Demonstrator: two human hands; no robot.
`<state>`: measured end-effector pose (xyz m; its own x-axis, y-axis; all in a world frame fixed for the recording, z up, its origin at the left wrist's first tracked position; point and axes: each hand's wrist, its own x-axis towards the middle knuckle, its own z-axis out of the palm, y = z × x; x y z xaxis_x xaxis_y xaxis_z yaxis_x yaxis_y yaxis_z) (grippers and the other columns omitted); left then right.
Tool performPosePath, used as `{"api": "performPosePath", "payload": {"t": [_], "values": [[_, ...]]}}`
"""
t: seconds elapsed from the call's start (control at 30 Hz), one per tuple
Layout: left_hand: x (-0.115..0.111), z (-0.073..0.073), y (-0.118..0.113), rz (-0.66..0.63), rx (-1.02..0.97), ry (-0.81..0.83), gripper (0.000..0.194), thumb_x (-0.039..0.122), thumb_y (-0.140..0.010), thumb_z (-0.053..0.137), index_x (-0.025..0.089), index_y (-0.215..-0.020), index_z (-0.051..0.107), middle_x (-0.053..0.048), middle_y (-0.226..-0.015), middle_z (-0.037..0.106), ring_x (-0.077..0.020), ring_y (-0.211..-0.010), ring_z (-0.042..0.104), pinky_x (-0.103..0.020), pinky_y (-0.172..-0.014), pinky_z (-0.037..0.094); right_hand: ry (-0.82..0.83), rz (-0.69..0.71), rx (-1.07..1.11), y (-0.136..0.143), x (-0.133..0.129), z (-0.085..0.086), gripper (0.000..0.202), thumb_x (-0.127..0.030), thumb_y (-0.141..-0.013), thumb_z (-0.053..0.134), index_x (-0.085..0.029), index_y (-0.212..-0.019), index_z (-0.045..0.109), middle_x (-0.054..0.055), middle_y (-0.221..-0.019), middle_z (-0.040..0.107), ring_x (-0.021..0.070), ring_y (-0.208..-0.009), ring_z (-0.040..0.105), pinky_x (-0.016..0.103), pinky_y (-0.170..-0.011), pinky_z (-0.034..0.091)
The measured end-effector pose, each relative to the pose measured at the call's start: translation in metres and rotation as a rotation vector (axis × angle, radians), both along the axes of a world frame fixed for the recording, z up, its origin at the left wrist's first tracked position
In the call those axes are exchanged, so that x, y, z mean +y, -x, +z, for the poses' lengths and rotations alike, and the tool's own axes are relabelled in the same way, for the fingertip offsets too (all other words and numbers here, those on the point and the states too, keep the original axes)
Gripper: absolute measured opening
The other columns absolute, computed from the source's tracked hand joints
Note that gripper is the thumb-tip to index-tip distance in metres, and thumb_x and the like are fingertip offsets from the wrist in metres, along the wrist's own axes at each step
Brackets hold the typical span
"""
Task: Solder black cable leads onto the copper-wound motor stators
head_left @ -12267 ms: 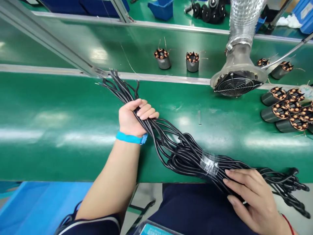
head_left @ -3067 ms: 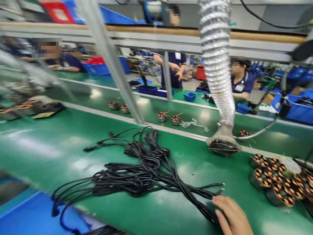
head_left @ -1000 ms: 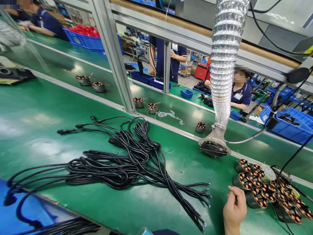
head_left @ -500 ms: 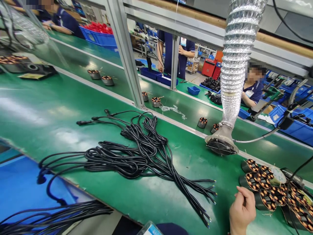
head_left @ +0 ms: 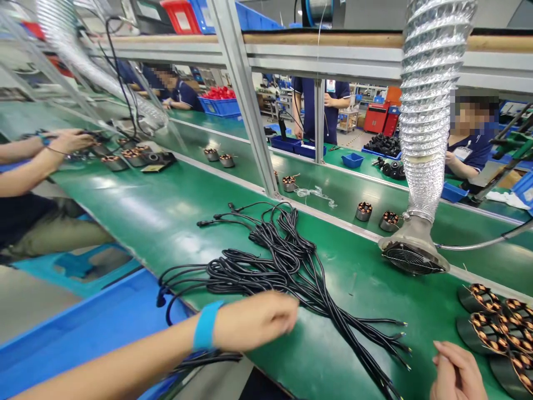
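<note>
My left hand [head_left: 260,322], a blue band at its wrist, hovers at the near side of a pile of black cables [head_left: 250,272]. Its fingers are curled in, slightly blurred, with nothing seen in them. The cables lie in looped bundles on the green table, plugs toward the left, stripped wire ends toward the lower right. Right of those ends is my right hand [head_left: 458,372], partly cut off by the lower edge. Its fingers are bent and closed, with no object showing. Just beyond it stand several motor stators [head_left: 485,328] with copper windings.
A fume duct [head_left: 428,139] hangs down to a grilled hood [head_left: 412,255] above the table's far side. Single stators [head_left: 363,211] sit on the strip behind. More cables lie over a blue bin [head_left: 137,311] at near left. A co-worker's hands [head_left: 75,141] work at far left.
My left hand has come into view over the table, beside the cables. The view has swung left, so the cables and stators appear farther right, and the co-worker at left now shows.
</note>
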<state>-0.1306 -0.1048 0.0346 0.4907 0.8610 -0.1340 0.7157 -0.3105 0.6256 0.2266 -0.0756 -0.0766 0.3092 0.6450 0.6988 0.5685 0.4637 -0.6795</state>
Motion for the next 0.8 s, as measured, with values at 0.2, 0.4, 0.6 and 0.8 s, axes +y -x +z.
{"api": "performPosePath", "payload": {"t": [0.2, 0.4, 0.6, 0.8], "values": [[0.187, -0.001, 0.001, 0.236, 0.35, -0.078, 0.03, 0.017, -0.09, 0.059, 0.011, -0.119, 0.061, -0.012, -0.117, 0.064, -0.0196, -0.101, 0.063, -0.033, -0.094, 0.051, 0.056, -0.073, -0.159, -0.023, 0.01, -0.019, 0.032, -0.042, -0.094, 0.05, -0.018, -0.079, 0.065, 0.006, -0.077, 0.063, 0.0164, -0.067, 0.06, 0.031, -0.066, 0.045], [0.262, -0.036, 0.012, 0.365, 0.464, -0.093, 0.036, 0.035, -0.094, 0.06, 0.015, -0.124, 0.058, -0.011, -0.125, 0.06, -0.0231, -0.109, 0.061, -0.045, -0.092, 0.054, 0.128, -0.141, -0.208, -0.039, 0.016, -0.029, 0.038, -0.047, -0.094, 0.045, -0.018, -0.082, 0.065, 0.008, -0.082, 0.064, 0.0195, -0.076, 0.06, 0.033, -0.075, 0.046], [0.262, -0.051, 0.042, 0.32, 0.455, -0.038, 0.034, 0.036, -0.096, 0.057, 0.015, -0.122, 0.059, -0.01, -0.119, 0.063, -0.0203, -0.101, 0.064, -0.041, -0.087, 0.056, 0.184, -0.134, -0.197, -0.045, 0.017, -0.025, 0.027, -0.038, -0.092, 0.048, -0.018, -0.086, 0.065, 0.007, -0.083, 0.064, 0.0206, -0.077, 0.06, 0.036, -0.076, 0.045], [0.214, -0.056, 0.1, 0.243, 0.574, 0.06, 0.024, 0.037, -0.091, 0.061, 0.014, -0.097, 0.068, -0.007, -0.102, 0.07, -0.0208, -0.1, 0.065, -0.041, -0.094, 0.05, 0.159, 0.187, -0.518, -0.002, 0.002, -0.008, 0.022, -0.035, -0.093, 0.049, -0.02, -0.104, 0.061, 0.009, -0.095, 0.066, 0.0215, -0.084, 0.063, 0.036, -0.076, 0.05]]}}
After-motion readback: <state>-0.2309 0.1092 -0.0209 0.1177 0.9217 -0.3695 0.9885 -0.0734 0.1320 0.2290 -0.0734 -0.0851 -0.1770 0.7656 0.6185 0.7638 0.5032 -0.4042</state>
